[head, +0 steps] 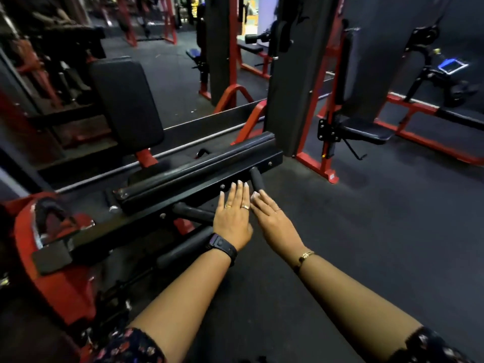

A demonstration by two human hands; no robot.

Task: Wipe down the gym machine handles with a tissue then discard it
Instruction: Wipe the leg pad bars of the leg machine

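Reaching forward, the left hand [231,218] and right hand [275,221] lie flat with fingers straight and together, gripping nothing. Just ahead of the right hand's fingertips [255,197] juts a short black foam handle [256,179]; whether they touch it is unclear. A second handle [192,212] sticks out just left of the left hand, whose fingertips reach the machine's black bar [183,191]. A black watch [222,244] wraps the left wrist.

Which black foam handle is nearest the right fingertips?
The far handle, just beyond the fingertips of the right hand; the middle handle and near handle lie by the left hand.
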